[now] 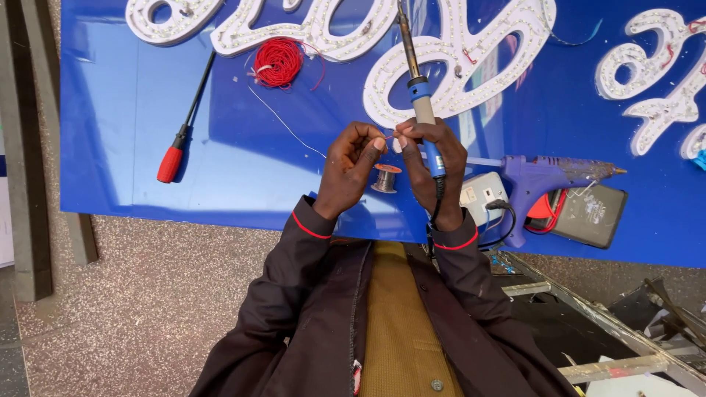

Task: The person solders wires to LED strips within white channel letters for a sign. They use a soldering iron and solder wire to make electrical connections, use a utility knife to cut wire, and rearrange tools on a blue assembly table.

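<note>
A glossy blue sign panel [220, 169] lies flat, filling the upper part of the view. White cursive letter shapes [456, 59], studded with rows of small lights, sit along its top edge, and more white letters [662, 73] curl at the right. A dark, flat rectangular pack [592, 213] with a pale scribbled face rests near the panel's lower right edge.

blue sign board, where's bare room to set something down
Free: the blue sign board between the red-handled screwdriver and the left hand. Crowded: right of the right hand, with soldering iron, socket box, glue gun.
</note>
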